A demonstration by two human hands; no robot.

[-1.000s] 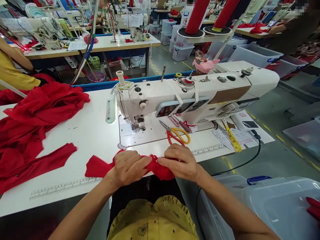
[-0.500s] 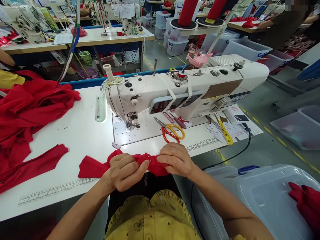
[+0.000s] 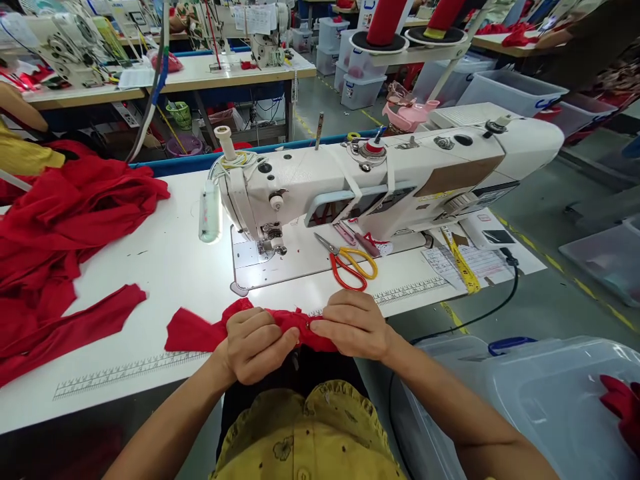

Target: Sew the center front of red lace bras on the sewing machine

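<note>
Gathered red fabric (image 3: 287,321) stretches between my two hands at the table's front edge. My left hand (image 3: 260,343) is closed on it, with the thumb pressed along the near side. A short distance to the right, my right hand (image 3: 354,327) pinches the same cloth between thumb and fingers. One flat end of the fabric lies on the table left of my left hand. Just beyond my right hand rest scissors (image 3: 353,260) with a red and a yellow handle. The white sewing machine (image 3: 300,180) stands behind the cloth, its needle area partly hidden.
A heap of red cloth (image 3: 85,207) covers the table's left side, with a loose red strip (image 3: 110,313) in front. A yellow tape measure (image 3: 463,260) lies over papers at the right. Below right stands a clear plastic bin (image 3: 540,393). A co-worker's arm (image 3: 23,110) shows far left.
The whole view has shifted slightly, so the scene sits a little further right. Both hands keep hold of the red fabric, and the right fingers have moved slightly on it.
</note>
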